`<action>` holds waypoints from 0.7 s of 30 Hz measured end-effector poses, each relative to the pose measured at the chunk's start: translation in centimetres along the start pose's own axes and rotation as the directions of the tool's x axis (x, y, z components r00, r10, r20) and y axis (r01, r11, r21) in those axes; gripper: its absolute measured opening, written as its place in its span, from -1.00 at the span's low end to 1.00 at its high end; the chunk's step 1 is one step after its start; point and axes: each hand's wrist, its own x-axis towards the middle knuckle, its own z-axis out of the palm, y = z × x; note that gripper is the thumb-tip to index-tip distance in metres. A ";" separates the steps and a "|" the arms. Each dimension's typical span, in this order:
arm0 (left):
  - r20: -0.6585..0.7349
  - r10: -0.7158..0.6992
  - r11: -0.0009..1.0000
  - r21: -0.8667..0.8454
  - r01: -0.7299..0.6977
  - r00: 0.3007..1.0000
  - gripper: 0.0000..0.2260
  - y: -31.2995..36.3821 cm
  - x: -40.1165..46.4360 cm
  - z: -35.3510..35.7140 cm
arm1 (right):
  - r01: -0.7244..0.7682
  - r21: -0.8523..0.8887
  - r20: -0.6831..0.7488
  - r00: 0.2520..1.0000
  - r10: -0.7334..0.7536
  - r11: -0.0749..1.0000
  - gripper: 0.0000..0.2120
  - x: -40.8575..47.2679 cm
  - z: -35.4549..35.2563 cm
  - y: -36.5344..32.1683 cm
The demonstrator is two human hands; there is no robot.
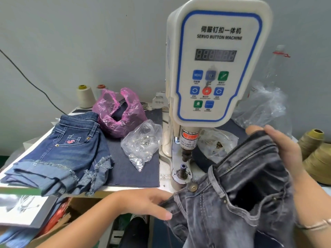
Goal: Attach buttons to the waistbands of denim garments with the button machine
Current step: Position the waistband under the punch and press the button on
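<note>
A white servo button machine (216,68) stands at the table's centre, its punch (186,153) above the lower die (182,171). A grey denim garment (238,203) hangs in front of the machine at lower right, and a metal button (193,187) sits on its waistband just below the die. My left hand (148,201) pinches the garment's left waistband edge. My right hand (284,149) grips the upper back of the waistband, thumb and fingers curled round the fabric. A clear bag of metal button parts (141,145) lies left of the machine.
Folded blue denim shorts (59,151) lie at the table's left edge. A pink plastic bag (120,113) sits behind them, with thread cones (85,95) at the back left and more cones (315,154) at the right. Crumpled clear plastic (265,108) lies right of the machine.
</note>
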 end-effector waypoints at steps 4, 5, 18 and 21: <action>-0.158 0.021 0.991 0.132 0.000 0.987 -0.94 2.4 -2.9 -2.6 | 0.022 -0.217 0.073 0.997 -0.006 0.976 -0.74 -0.5 -3.2 -1.6; -0.255 0.046 0.981 0.195 0.005 0.966 -0.90 3.4 -4.0 -3.6 | -0.015 -0.394 0.022 0.999 0.026 0.919 -0.66 -0.7 -4.5 -2.5; -0.492 0.301 0.070 0.866 0.496 0.817 -0.53 8.4 -4.3 -6.2 | -0.286 -0.952 -0.252 0.934 0.253 0.111 -0.34 0.6 -8.3 -5.5; -0.441 0.015 0.587 0.730 0.349 0.897 -0.67 6.9 -5.0 -5.5 | -0.293 -0.881 -0.169 0.928 0.333 0.371 -0.44 -0.8 -6.5 -4.7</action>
